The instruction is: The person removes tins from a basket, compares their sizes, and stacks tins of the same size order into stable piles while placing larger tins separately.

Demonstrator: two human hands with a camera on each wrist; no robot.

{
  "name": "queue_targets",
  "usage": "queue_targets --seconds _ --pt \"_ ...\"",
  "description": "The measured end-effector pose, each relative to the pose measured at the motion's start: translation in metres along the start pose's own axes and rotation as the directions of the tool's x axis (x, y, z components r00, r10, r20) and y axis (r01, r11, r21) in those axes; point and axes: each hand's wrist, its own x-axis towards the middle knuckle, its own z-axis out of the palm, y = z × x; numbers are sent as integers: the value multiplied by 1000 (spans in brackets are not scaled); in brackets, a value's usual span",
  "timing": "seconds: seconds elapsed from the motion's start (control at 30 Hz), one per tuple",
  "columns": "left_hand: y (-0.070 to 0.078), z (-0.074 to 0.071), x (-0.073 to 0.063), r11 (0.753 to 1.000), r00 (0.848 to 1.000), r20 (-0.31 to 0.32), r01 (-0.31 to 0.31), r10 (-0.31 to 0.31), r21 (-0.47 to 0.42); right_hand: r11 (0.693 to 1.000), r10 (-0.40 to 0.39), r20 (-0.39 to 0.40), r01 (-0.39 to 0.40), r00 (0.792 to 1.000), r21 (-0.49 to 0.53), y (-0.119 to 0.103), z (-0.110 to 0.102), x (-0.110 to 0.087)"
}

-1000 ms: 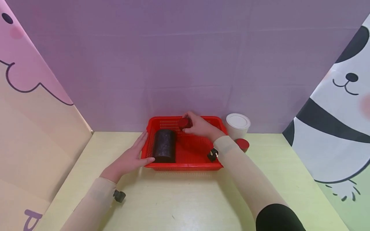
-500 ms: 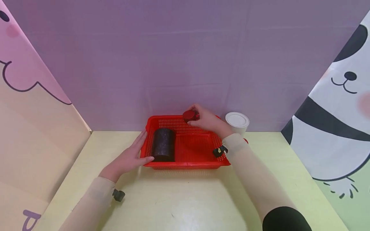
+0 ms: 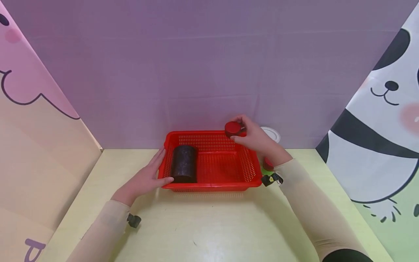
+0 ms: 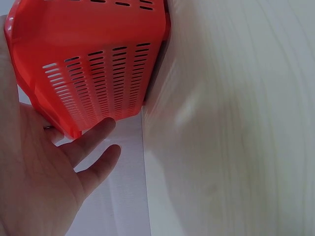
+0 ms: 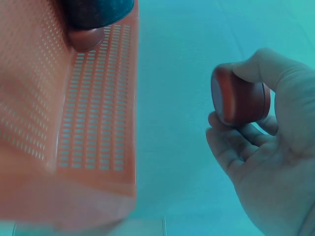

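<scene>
A red slotted plastic basket (image 3: 212, 187) stands near the back of the table. My left hand (image 3: 144, 182) rests along its left side, fingers fairly straight and thumb over the front left corner. In the left wrist view two fingers (image 4: 101, 169) extend past the basket's rim. Inside, a dark canister (image 3: 184, 163) lies at the left end. My right hand (image 3: 255, 137) holds a small round red container (image 3: 232, 128) above the basket's back right corner. The right wrist view shows the thumb and fingers pinching that container (image 5: 238, 96), apart from the basket.
Behind my right hand, a white tub's lid (image 3: 272, 133) shows, partly hidden. A red-topped container (image 3: 267, 165) with green below stands right of the basket, largely covered by my wrist. A purple backdrop (image 3: 131, 91) rises behind the table (image 3: 196, 225).
My right hand has lifted the small red container from inside the basket's back and carried it right, to above the back right corner. The left hand stays on the basket.
</scene>
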Motion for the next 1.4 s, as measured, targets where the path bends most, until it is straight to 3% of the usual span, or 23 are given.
queue_targets --seconds 0.33,0.73,1.4 --pt "-1 1 2 1000 1000 -5 2 -2 18 999 -25 -131 20 991 -40 18 -22 -45" --pt "-6 1 2 1000 1000 2 22 -22 15 992 61 -233 -85 971 -95 46 -42 -84" --pt "-5 0 1 1000 1000 10 25 -25 -4 988 91 -304 -124 948 -92 80 -44 -116"
